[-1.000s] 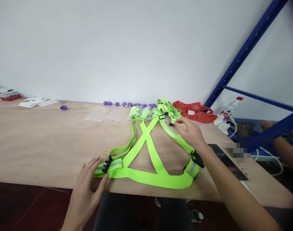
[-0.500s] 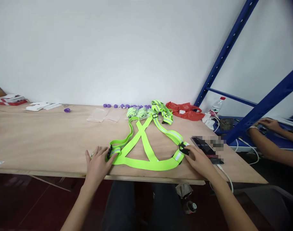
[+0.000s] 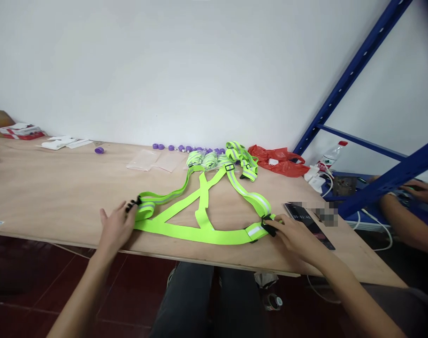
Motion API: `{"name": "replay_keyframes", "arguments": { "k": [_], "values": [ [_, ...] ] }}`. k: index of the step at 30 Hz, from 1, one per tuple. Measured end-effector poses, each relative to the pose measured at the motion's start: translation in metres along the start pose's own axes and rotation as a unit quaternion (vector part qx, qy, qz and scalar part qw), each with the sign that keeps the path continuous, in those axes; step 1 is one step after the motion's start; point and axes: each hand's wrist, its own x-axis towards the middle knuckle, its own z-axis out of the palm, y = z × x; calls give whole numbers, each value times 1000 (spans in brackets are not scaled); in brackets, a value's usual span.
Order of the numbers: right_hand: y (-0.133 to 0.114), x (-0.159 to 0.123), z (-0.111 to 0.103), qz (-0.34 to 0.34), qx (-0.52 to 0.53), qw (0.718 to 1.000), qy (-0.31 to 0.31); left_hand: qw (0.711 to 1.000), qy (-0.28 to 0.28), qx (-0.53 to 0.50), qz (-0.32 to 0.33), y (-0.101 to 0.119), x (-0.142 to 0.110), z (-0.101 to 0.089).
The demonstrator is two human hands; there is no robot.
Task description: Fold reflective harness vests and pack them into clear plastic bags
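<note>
A neon-green reflective vest (image 3: 214, 236) of elastic straps lies spread on the wooden table, its straps crossing at the upper middle. My left hand (image 3: 116, 227) is closed on the vest's left end, fingertips beside a black buckle (image 3: 132, 204) and a looped strap. At the opposite end, my right hand (image 3: 294, 234) pinches another black buckle (image 3: 269, 226). The lower band runs nearly straight between my hands, and one crossing strap is folded over near it. A grey-striped shoulder strap (image 3: 240, 188) with a black slider stretches toward the back.
Behind the vest sit bagged green strap rolls (image 3: 209, 160), a loose strap bundle (image 3: 237, 151) and several purple pieces (image 3: 181, 148). Clear plastic bags (image 3: 143, 160) lie left of them. To the right are a red bag (image 3: 282, 160), a phone (image 3: 307, 223), a blue rack (image 3: 355, 70) and another person's arms (image 3: 409, 223).
My left hand has moved left with the vest's left end, stretching the lower band wider. A crossing strap has folded over. My right hand stays at its buckle. The view has shifted slightly.
</note>
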Motion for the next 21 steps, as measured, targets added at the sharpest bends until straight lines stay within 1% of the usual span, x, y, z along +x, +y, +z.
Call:
{"name": "replay_keyframes", "arguments": {
  "k": [3, 5, 8, 10, 12, 13, 15, 18, 19, 20, 21],
  "values": [
    [3, 0, -11, -25, 28, 999, -15, 994, 45, -69, -76, -9, 18, -18],
    [6, -2, -14, -34, 40, 999, -16, 986, 65, -115, -101, -11, 26, -26],
    [11, -1, -10, -49, 27, 998, -4, 966, 87, -209, -125, -10, 35, -28],
    [13, 1, -6, -66, 16, 998, 13, 949, 67, -274, -142, -9, 41, -27],
    [14, 3, -4, -78, 13, 996, 28, 932, 28, -323, -160, -10, 46, -25],
    [13, 3, -3, -81, 20, 996, 36, 926, 11, -338, -167, -11, 48, -24],
    [10, 2, -5, -77, 53, 994, 59, 921, -1, -351, -172, -14, 52, -24],
    [3, -1, -5, -28, 150, 979, 132, 923, 16, -352, -156, -21, 56, -23],
    [1, -1, -4, 1, 192, 967, 167, 928, 20, -345, -141, -23, 57, -22],
    [0, 0, -1, 38, 240, 947, 209, 935, 18, -334, -117, -25, 59, -21],
    [-1, 1, 3, 79, 286, 921, 253, 944, 8, -318, -86, -27, 60, -21]
  ]
}}
